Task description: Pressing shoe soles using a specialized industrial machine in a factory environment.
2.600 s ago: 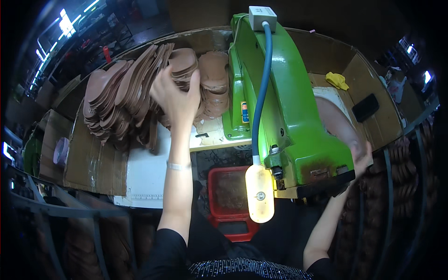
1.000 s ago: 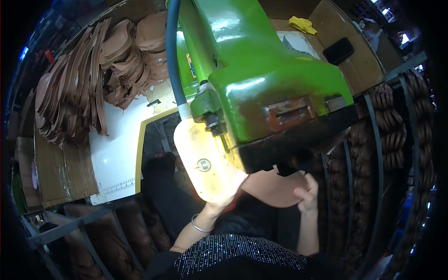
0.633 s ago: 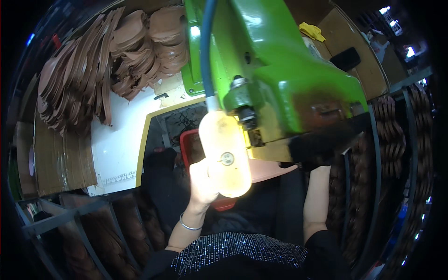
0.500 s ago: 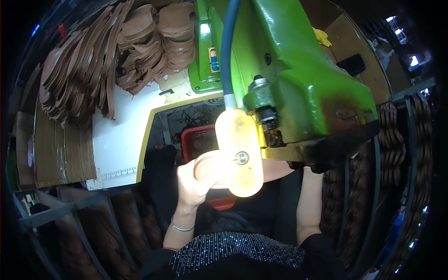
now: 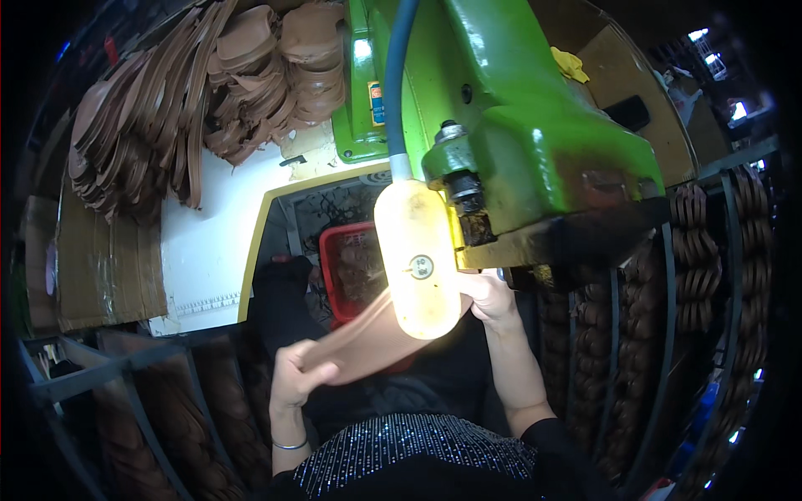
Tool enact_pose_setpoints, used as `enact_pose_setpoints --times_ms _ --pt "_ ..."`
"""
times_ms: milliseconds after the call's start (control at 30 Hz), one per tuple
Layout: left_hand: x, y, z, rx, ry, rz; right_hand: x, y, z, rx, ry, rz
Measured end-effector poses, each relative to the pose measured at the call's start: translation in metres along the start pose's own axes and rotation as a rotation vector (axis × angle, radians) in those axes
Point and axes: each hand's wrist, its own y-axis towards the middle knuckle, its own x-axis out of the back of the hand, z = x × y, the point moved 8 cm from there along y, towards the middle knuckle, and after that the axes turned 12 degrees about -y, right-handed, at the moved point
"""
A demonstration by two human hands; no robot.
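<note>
A long, flat, brown leather-like piece [image 5: 359, 338] is stretched aslant below the machine head, its left end lower than its right. My left hand [image 5: 294, 371] is closed on the lower left end, thumb on top. At the other end my right hand [image 5: 493, 299] pinches the piece close to the machine head; some of its fingers are hidden. A glowing yellow lamp [image 5: 416, 292] on a blue-grey hose covers part of the piece. Just right of the lamp stands the green machine [image 5: 551, 142] with a dark, greasy head.
Stacks of brown pieces [image 5: 142, 125] lie on the white worktop [image 5: 200, 259] at the left. A red basket [image 5: 328, 275] sits below the yellow-edged opening. Metal racks [image 5: 125, 376] with brown pieces flank me. A cardboard box [image 5: 643, 83] stands at the far right.
My left hand has moved down and left with its end of the piece, tilting it. My right hand has come leftward from behind the machine head, and the piece now shows more.
</note>
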Motion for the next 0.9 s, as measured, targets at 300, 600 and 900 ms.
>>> enact_pose_setpoints --times_ms 300,600,900 --pt "-0.143 0.088 -0.016 -0.301 0.105 0.14 -0.001 -0.021 0.04 0.255 -0.456 -0.131" --pt "-0.151 0.075 -0.008 -0.532 -0.017 -0.041 0.065 -0.194 -0.044 -0.316 -0.119 -0.141" --pt "-0.123 0.069 -0.027 -0.403 -0.045 -0.057 0.124 -0.09 0.058 0.017 -0.204 -0.36"
